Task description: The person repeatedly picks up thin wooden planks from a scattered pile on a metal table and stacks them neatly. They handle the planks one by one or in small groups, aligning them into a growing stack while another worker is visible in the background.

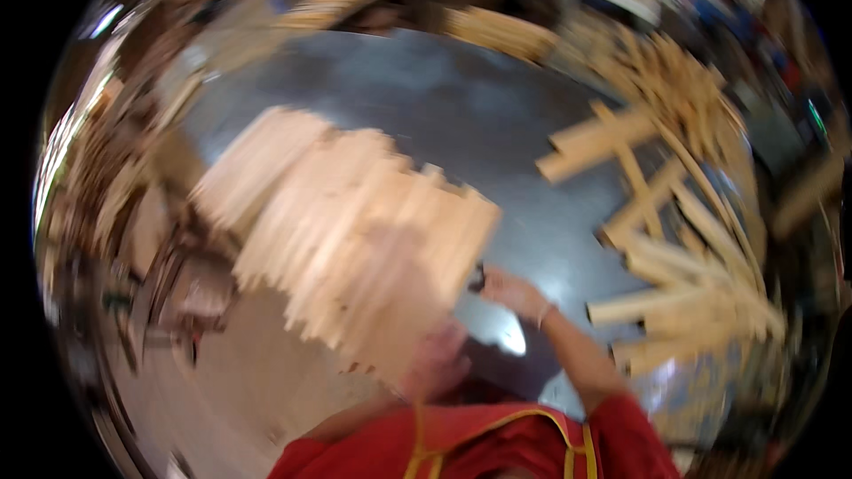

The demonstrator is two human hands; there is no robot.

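Note:
Many pale wooden strips (355, 222) lie side by side in a slanted row across the left part of a dark, smooth tabletop (479, 133). Their near ends are uneven and reach toward the table's left edge. My left hand (435, 362) is at the near right end of the row, close to my body. It is smeared by motion, so its fingers cannot be read. My right hand (513, 293) is just right of the last strip, its fingers closed round a small dark object (477, 278) whose kind is too blurred to make out.
Loose wooden pieces (683, 302) lie crossed in a heap along the table's right side, with more sticks (674, 89) piled behind them. A stack of boards (499, 33) stands beyond the far edge. Brown floor (293, 381) shows at the near left, beside blurred clutter (191, 288).

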